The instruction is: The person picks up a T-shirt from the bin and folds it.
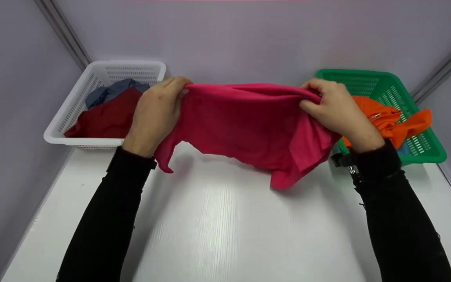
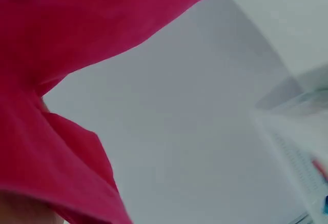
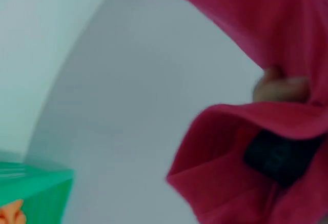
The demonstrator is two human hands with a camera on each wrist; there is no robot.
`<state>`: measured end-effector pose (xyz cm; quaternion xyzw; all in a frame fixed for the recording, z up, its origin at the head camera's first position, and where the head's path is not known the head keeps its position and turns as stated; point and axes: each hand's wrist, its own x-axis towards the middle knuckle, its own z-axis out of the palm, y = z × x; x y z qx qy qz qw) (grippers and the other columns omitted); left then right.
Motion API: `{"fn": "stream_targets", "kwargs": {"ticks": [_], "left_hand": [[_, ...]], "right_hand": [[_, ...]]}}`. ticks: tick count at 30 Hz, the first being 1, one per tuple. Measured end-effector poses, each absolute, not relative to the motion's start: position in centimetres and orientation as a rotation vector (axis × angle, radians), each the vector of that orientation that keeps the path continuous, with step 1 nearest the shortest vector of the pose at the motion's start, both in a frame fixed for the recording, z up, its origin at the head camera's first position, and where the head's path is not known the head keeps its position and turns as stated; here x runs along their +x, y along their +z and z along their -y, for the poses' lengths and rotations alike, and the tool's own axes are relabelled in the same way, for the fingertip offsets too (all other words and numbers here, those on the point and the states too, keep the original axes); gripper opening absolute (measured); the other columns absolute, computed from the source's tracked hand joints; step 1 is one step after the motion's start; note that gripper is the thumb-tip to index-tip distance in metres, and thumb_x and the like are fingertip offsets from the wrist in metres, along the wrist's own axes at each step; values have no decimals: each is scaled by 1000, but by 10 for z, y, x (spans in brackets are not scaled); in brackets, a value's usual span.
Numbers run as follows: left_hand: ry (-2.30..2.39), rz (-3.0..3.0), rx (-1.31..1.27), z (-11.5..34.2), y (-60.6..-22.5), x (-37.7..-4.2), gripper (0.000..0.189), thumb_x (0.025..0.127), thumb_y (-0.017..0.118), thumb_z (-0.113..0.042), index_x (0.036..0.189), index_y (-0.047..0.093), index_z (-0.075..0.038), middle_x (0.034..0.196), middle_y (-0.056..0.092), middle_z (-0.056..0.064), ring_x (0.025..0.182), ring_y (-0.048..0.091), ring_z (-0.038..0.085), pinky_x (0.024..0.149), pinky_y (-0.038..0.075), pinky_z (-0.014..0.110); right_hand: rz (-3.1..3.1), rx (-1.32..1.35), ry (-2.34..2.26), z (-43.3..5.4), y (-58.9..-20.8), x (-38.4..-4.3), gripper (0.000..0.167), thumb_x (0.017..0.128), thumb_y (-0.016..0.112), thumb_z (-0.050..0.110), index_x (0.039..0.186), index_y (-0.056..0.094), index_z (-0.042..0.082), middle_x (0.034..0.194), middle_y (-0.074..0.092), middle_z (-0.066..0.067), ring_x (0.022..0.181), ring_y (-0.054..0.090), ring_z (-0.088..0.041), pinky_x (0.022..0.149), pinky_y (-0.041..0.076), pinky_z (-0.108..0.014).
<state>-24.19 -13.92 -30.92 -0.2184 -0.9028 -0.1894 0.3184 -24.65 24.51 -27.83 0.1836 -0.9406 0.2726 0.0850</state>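
Pink fabric (image 1: 237, 129) spans the centre of the head view, above the white surface (image 1: 210, 235), its lower edge ragged. The left hand (image 1: 157, 109) pinches its top edge left of centre; the right hand (image 1: 335, 107) pinches it right of centre, where the cloth bunches and a flap hangs lower. To stretch it well, I'd draw both hands gently apart, level with each other, until the slack upper fold tightens, then shake out the bunched side, clear of the white basket (image 1: 62, 140) upper left and green basket (image 1: 425, 158) upper right.
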Motion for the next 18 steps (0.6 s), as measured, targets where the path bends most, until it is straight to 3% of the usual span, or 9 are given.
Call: {"fn": "stream_targets", "kwargs": {"ticks": [6, 12, 18], "left_hand": [[-418, 2574, -562, 138, -353, -264, 19, 91, 48, -26, 108, 57, -23, 91, 61, -2, 84, 58, 16, 70, 48, 31], [-305, 2670, -575, 128, -374, -283, 16, 90, 52, -20, 105, 59, -19, 91, 60, 1, 83, 57, 22, 64, 48, 37], [-47, 2745, -573, 118, -387, -300, 35, 82, 55, -3, 110, 57, -22, 102, 57, 2, 93, 53, 27, 76, 40, 43]], "right_hand": [[3030, 585, 631, -242, -324, -273, 11, 83, 54, 22, 94, 54, 22, 78, 56, 2, 64, 49, -18, 52, 44, -30], [3077, 562, 413, -239, -354, -294, 21, 82, 58, 20, 102, 52, 18, 85, 53, 0, 72, 49, -19, 62, 44, -33], [2924, 526, 220, -239, -381, -310, 40, 79, 59, 11, 117, 49, 16, 100, 52, -6, 84, 49, -27, 61, 45, -42]]}}
